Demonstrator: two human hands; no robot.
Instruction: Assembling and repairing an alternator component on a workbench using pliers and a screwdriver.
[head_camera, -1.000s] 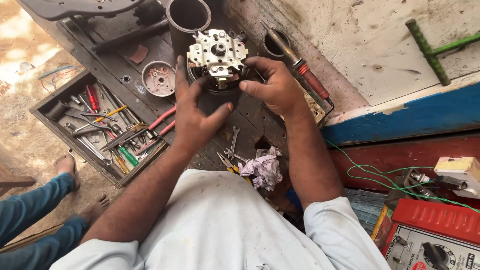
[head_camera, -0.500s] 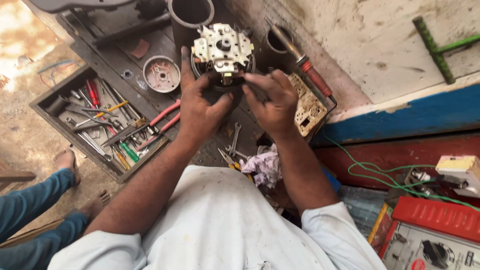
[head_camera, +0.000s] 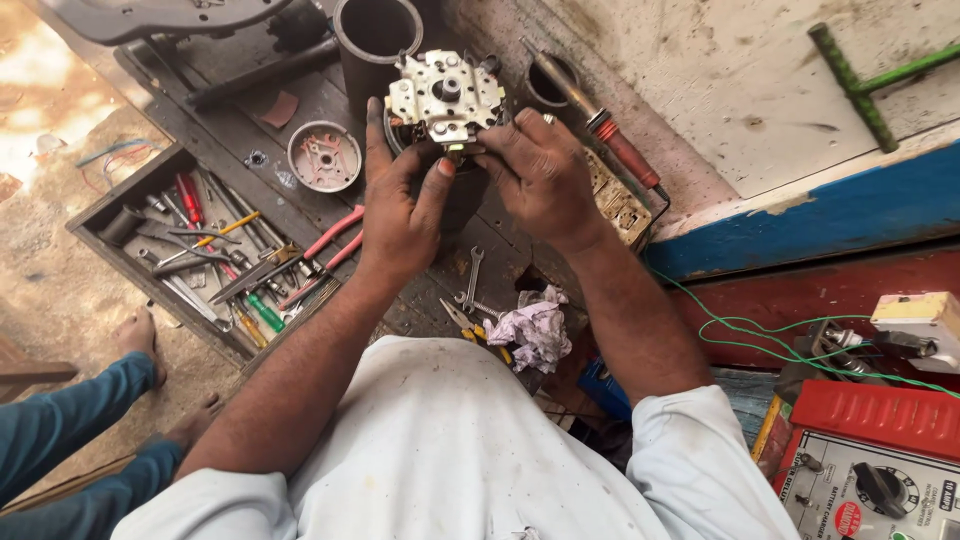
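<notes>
A motor assembly (head_camera: 443, 98) with a pale metal end plate on a dark round body stands upright on the wooden board. My left hand (head_camera: 400, 205) wraps its left side, thumb pressed at the front under the plate. My right hand (head_camera: 538, 170) grips its right side, fingertips at the plate's edge. Both hands close on it together.
A wooden tool tray (head_camera: 135, 195) with screwdrivers and spanners lies at left, red-handled pliers (head_camera: 335, 245) beside it. A round end cap (head_camera: 324, 156), a dark tube (head_camera: 378, 35), a soldering iron (head_camera: 610, 130), spanners (head_camera: 472, 275), a crumpled rag (head_camera: 535, 332) and a red meter box (head_camera: 875, 450) surround me. Another person's feet (head_camera: 140, 335) are at left.
Both hands have shifted upward on the motor assembly, and my right hand's fingers have moved closer onto the end plate's lower edge. The assembly stays in place.
</notes>
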